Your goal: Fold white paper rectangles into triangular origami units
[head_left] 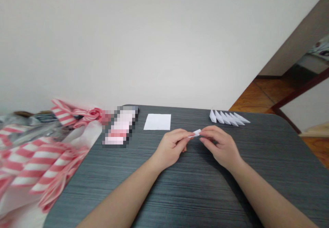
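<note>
A small folded strip of white paper [197, 132] is between my two hands, just above the dark table. My left hand [172, 147] pinches its left end between thumb and index finger. At the other end, the curled fingers of my right hand [221, 146] are on the paper, with the thumb slightly lower and a gap showing beside it. Behind my left hand lies a flat white paper sheet [157, 122]. Farther right, several pointed folded paper pieces [227, 117] stand in a slanting row.
The dark wood-grain table [164, 193] has rounded corners and meets a pale wall [159, 43]. A blurred-out phone-like object [120, 125] lies at the table's left. Red-and-white striped cloth [43, 156] is heaped beyond the left edge. Wooden floor [246, 96] shows at the right.
</note>
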Available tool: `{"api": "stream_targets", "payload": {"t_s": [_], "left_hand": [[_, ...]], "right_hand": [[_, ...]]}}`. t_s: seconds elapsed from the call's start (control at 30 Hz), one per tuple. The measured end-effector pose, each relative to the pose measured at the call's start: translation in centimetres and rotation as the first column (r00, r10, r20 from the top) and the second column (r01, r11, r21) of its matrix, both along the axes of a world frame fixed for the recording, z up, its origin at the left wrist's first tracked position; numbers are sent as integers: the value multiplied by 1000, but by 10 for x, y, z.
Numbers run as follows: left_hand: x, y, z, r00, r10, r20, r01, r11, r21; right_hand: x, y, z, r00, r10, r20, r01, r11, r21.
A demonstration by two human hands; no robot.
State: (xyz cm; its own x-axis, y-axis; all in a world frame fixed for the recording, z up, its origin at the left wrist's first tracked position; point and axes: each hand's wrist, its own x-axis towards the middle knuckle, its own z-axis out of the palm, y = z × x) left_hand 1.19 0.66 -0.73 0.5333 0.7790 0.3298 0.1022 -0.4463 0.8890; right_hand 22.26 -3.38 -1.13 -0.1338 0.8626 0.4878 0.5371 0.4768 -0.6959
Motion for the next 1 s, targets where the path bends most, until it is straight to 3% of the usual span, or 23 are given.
{"api": "stream_targets", "payload": {"t_s": [0.77,1.0], "left_hand": [[-2,0,-6,997,-69,-46,71,997,41],[-2,0,-5,994,-67,-91,73,995,66]], "right_hand": [[-2,2,5,1000,-9,22,11,998,-55],[-1,3,4,999,-23,40,23,1000,3]]}}
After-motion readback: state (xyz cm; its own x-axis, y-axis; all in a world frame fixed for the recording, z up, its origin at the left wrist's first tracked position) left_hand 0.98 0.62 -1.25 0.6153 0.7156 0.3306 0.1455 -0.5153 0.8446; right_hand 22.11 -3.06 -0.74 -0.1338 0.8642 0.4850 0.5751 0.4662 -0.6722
